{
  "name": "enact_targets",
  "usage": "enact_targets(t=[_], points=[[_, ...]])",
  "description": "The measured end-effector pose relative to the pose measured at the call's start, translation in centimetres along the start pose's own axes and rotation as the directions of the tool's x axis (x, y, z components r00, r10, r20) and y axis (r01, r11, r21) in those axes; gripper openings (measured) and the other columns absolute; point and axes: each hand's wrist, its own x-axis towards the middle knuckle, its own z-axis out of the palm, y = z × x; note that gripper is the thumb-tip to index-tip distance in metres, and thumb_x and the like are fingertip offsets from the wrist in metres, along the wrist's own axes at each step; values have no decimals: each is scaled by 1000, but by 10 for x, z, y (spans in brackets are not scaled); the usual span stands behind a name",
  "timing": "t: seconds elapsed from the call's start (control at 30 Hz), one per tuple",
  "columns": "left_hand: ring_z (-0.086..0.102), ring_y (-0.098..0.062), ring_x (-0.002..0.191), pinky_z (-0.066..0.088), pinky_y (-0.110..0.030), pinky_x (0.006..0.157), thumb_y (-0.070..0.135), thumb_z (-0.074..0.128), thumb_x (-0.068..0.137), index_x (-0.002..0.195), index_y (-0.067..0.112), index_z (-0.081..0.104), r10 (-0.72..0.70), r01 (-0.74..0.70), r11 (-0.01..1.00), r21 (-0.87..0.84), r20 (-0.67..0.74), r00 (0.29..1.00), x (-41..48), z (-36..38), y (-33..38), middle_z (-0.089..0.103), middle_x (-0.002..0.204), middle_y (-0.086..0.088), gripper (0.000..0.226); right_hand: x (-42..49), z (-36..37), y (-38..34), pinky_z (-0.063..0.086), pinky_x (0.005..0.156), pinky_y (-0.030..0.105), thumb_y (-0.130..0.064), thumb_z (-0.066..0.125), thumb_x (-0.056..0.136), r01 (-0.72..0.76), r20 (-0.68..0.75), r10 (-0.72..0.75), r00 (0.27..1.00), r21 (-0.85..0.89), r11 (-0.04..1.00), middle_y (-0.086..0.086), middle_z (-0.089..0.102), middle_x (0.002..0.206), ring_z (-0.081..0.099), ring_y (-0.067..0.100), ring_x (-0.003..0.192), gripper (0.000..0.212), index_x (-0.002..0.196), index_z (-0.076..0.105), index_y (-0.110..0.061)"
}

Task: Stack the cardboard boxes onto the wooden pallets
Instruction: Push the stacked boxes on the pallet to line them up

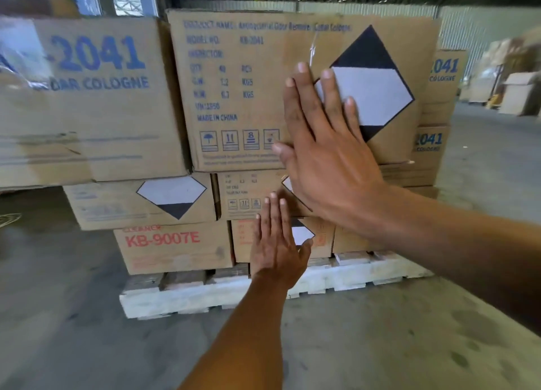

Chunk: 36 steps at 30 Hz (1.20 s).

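A top cardboard box [234, 97] with blue print and a black-and-white diamond label sits on the stack. My right hand [325, 144] lies flat against its front face, fingers straight and spread over the diamond. My left hand [276, 246] is lower, fingers straight, flat against the boxes of the lower rows [257, 196]. A box marked KB-9007E [172, 246] forms the bottom row on a whitish wooden pallet [205, 299]. Another box marked 2041 [87, 103] sits at the top left, level with the one my right hand touches.
More 2041 boxes [439, 97] stand behind on the right of the stack. Grey concrete floor [380, 331] lies in front and to the right. Further cardboard stacks [521, 94] stand far right by a corrugated wall.
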Motion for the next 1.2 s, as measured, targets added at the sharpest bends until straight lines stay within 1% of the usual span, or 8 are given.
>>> enact_targets(t=[0.1, 0.23, 0.4, 0.73, 0.9, 1.03, 1.13, 1.2], points=[[-30, -27, 150, -15, -41, 121, 65, 1, 90, 155, 7, -25, 12, -13, 1000, 21, 6, 1000, 4, 6, -2, -34, 161, -11, 90, -2, 6, 4, 8, 121, 58, -43, 25, 104, 22, -48, -25, 999, -54, 998, 15, 1, 169, -1, 40, 154, 70, 160, 8, -6], [-42, -23, 142, -21, -38, 117, 63, -3, 87, 147, 10, -39, 20, -21, 999, 30, 36, 999, 17, 5, -1, -47, 153, -7, 88, -3, 13, 6, 12, 116, 68, -40, 24, 104, 46, -87, -56, 995, -113, 993, 18, 4, 168, 2, 46, 153, 64, 161, 10, -15], [-45, -20, 136, -14, -40, 123, 60, 17, 101, 149, 10, -31, 17, -27, 997, 69, 146, 989, 30, 7, -1, -50, 147, -6, 85, 1, 27, 10, 13, 113, 77, -39, 31, 107, 37, -121, -53, 991, -138, 990, 22, 7, 167, 3, 51, 151, 63, 161, 13, -14], [-38, -27, 146, -5, -45, 123, 64, 2, 90, 147, 6, -36, -10, 11, 998, 69, -14, 1000, 44, 47, 7, -48, 153, -11, 90, 23, 62, 39, 12, 112, 76, -42, 30, 106, 57, -127, -73, 989, -123, 991, 21, 7, 167, 2, 50, 151, 64, 161, 13, -14], [-28, -27, 149, 2, -44, 121, 66, 14, 90, 152, 5, -21, -61, 62, 997, 43, -22, 998, 62, 62, 16, -37, 159, -12, 94, 35, 88, 53, 6, 112, 75, -41, 34, 106, 68, -145, -82, 986, -98, 993, 20, 6, 167, 1, 50, 151, 65, 161, 12, -14], [-42, -28, 143, -6, -43, 122, 65, 0, 89, 147, 5, -36, -48, 46, 996, 78, 21, 999, 72, 59, 14, -51, 151, -11, 91, 51, 106, 58, 4, 113, 73, -43, 32, 106, 62, -127, -76, 989, -112, 992, 18, 2, 168, -3, 47, 152, 67, 162, 7, -16], [-39, -29, 145, -4, -44, 124, 64, 14, 98, 148, 4, -34, -55, 49, 995, 91, 56, 997, 76, 58, 13, -49, 152, -13, 92, 63, 120, 61, 4, 114, 72, -45, 31, 106, 51, -105, -65, 992, -127, 991, 17, 0, 168, -3, 46, 153, 68, 162, 7, -18], [-33, -29, 148, -2, -44, 124, 63, 24, 100, 151, 3, -27, -62, 61, 995, 75, 3, 998, 81, 60, 13, -42, 156, -14, 94, 69, 131, 64, 5, 114, 72, -46, 32, 106, 47, -95, -61, 994, -141, 989, 17, 1, 168, -2, 46, 153, 68, 162, 7, -18]])
